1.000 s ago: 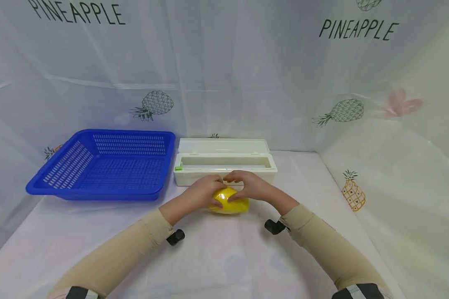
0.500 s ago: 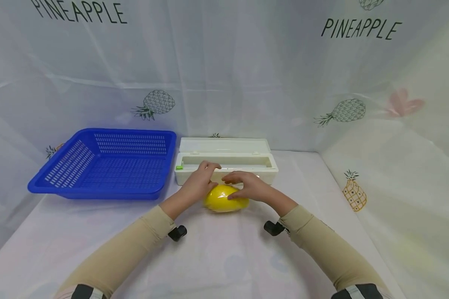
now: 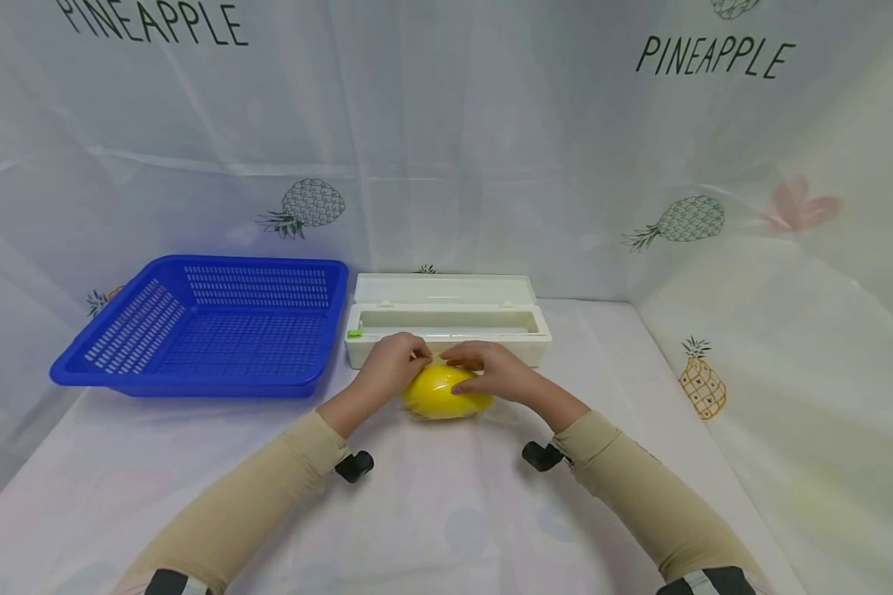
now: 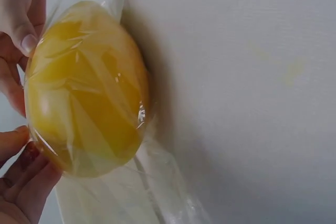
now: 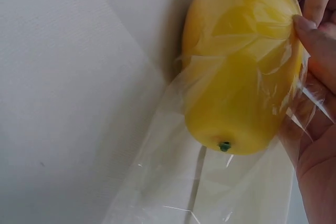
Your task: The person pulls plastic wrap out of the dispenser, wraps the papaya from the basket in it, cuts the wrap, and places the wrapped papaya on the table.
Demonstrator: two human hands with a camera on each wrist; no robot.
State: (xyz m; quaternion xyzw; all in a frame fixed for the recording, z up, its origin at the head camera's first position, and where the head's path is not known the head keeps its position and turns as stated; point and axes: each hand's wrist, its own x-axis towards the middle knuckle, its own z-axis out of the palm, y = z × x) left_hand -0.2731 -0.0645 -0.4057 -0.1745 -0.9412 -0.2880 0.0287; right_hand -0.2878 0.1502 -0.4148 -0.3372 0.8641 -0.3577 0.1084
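Note:
A smooth yellow mango point(image 3: 437, 392) lies on the table under clear cling film point(image 5: 157, 182). Its small green stem end shows in the right wrist view. My left hand point(image 3: 393, 361) is at the mango's upper left side, with thumb and fingertips together pinching the film. Over its right side my right hand point(image 3: 500, 369) holds it, the thumb on the wrapped surface and the fingers arched across the top. Wrinkles in the film run from that thumb. In the left wrist view, loose film spreads past the mango's lower end. The hands partly hide its far side.
A long white cling film box point(image 3: 528, 351) stands with its lid raised right behind the hands; a green slider point(image 3: 355, 333) sits at its left end. To the left is a blue perforated basket point(image 3: 193, 387). A pineapple-print cloth point(image 3: 580, 149) hangs behind the table.
My left hand has come off the mango's front, lifted towards the box, then come down with its fingertips drawn together. The mango has shifted slightly left. My right hand has stayed on it.

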